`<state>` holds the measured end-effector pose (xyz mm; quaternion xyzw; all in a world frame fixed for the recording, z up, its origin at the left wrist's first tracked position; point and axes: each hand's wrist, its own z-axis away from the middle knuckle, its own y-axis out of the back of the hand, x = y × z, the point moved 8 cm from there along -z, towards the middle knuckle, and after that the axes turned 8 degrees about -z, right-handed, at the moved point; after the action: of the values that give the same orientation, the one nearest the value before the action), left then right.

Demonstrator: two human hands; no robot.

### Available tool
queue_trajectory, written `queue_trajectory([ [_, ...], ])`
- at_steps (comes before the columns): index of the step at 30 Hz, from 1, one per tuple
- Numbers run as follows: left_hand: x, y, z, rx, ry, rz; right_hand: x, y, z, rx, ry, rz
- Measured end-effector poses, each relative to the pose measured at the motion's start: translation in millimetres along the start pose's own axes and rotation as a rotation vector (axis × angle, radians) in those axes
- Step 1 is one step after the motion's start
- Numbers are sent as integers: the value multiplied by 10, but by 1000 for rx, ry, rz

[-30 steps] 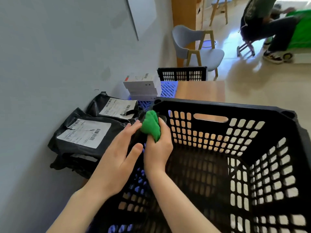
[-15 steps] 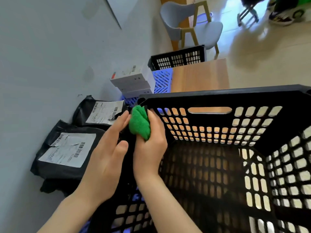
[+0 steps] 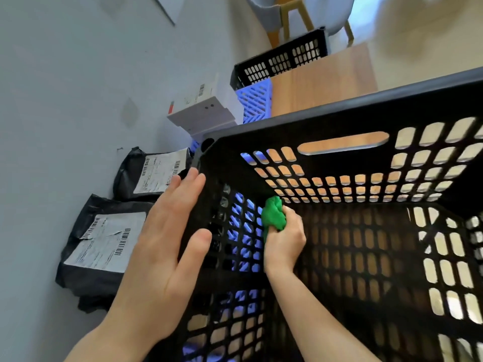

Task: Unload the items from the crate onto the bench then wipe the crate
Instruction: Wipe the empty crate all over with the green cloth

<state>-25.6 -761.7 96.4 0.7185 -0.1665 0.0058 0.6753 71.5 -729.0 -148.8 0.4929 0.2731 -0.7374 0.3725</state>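
**Inspector:** Fingers first. What do they hold?

**Examiner:** The right hand's (image 3: 283, 239) fingers (image 3: 294, 218) are curled tight round a bunched green cloth (image 3: 273, 214), at centre frame. The cloth is pressed into the inner corner where the crate's left wall meets its far wall. The left hand's (image 3: 167, 244) fingers (image 3: 188, 189) are straight and together, holding nothing. They lie flat against the outside of that left wall, thumb near the rim.

**Inspector:** And the crate itself?

**Examiner:** The black slatted crate (image 3: 339, 111) fills the right and lower frame and stands on the wooden desk (image 3: 321, 79). No item shows on the part of its floor in view. 2 black mailer bags (image 3: 104, 246) lie at left of frame beside the crate, against the wall. The white boxes (image 3: 201, 111) are stacked above them, at upper centre.

**Inspector:** Which step, then?

**Examiner:** In my judgement unloading is done and wiping is under way, at 1 corner only.

**Inspector:** What does the next move call for?

**Examiner:** I would advise drawing the cloth along the far wall or down onto the floor, with firm pressure. The left hand should brace the crate against sliding. The slats may snag the cloth.
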Motion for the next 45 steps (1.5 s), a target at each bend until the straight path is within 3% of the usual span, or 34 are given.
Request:
queue_trajectory([
  [4,-26,5,-11,10,19,-36,-195,-17,36,47,-145,-54],
  [10,-64,3,-5,15,48,-40,-1310,-121,498,-47,354,-276],
  [15,-82,-3,14,5,51,-17,-1162,-113,411,-67,500,-164],
  [17,-82,1,14,11,52,-12,-848,-79,291,-30,396,-95],
  [21,-82,10,17,17,68,-2,-59,8,76,-37,-67,32],
  [25,-80,12,6,19,68,9,-105,-13,58,3,-225,-5],
  [27,-75,13,5,22,59,25,-414,-53,214,-3,-141,-97],
  [31,-77,9,0,15,42,102,-1155,-75,647,-97,243,-292],
  [36,-96,9,-1,19,46,118,-1093,-83,634,-157,465,-206],
  [38,-92,6,-3,16,48,117,-721,-37,516,-152,380,-101],
  [41,-97,15,-3,8,53,117,-80,124,391,-117,94,56],
  [45,-111,16,-15,14,45,102,39,145,491,-23,-100,13],
])
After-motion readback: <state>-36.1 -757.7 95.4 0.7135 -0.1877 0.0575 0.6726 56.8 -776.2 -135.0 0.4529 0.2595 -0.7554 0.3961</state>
